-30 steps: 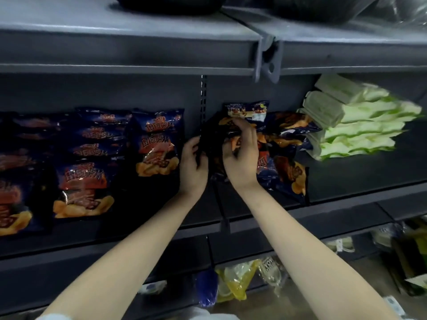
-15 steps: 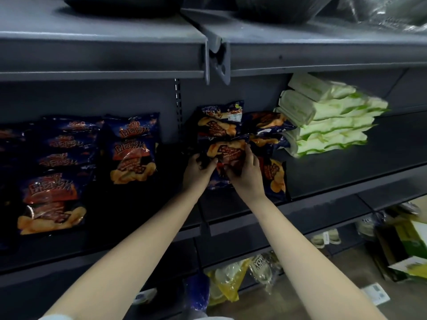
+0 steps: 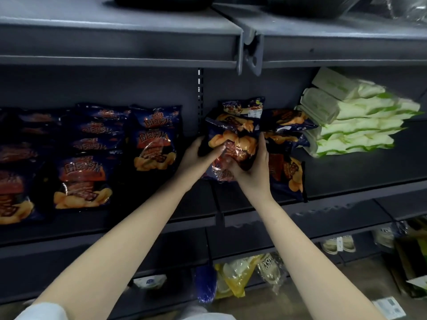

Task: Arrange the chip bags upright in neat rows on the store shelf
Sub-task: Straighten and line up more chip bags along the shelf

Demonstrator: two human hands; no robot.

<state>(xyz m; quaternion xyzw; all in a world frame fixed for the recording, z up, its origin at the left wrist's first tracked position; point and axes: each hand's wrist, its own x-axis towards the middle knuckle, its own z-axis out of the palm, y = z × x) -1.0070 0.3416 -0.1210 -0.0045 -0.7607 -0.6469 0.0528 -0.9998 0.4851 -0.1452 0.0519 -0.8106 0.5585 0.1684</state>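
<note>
Both hands are on one dark blue chip bag [image 3: 231, 153] at the front of a loose heap on the middle shelf [image 3: 346, 181]. The left hand [image 3: 196, 158] grips its left edge, fingers [image 3: 217, 150] curled over the front. The right hand [image 3: 254, 172] cups it from the right and beneath, fingers wrapped around the bag's lower corner. The bag looks lifted slightly and tilted, not yet standing.

This seems to be the straightening step: taking one bag out of the jumble to set it upright. Just beyond the fingers more bags of the same kind [image 3: 249, 114] lie piled at odd angles; just right of the right hand another bag [image 3: 286, 176] leans at the shelf edge. Well to the left of the left hand, tidy rows of bags [image 3: 152, 139] already face forward. Next it wants turning upright and placing into a row, probably towards that tidy side.

A second ago the right hand was higher, on the upper bags of the heap; both hands have since come down and closed on this lower bag. The pale green packs [image 3: 355, 128] far to the right look untouched.
</note>
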